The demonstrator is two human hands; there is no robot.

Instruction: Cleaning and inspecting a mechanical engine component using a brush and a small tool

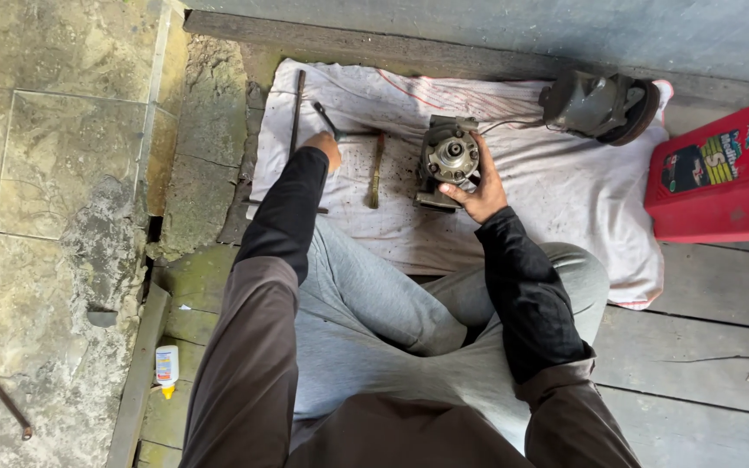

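Note:
A grey metal compressor-like part (446, 156) with a round hub stands on a white cloth (565, 191). My right hand (481, 186) grips its lower right side. My left hand (326, 147) rests on the cloth, closed on the handle of a dark wrench-like tool (326, 119) whose head points up-left. A small brush (375, 171) lies between the two hands. I sit cross-legged in grey trousers with dark sleeves.
A long metal rod (296, 108) lies at the cloth's left edge. A dark pulley-like part (602, 104) sits at the cloth's far right. A red container (721, 169) stands right. A small white bottle (166, 367) and a bent metal bar (3, 397) lie left.

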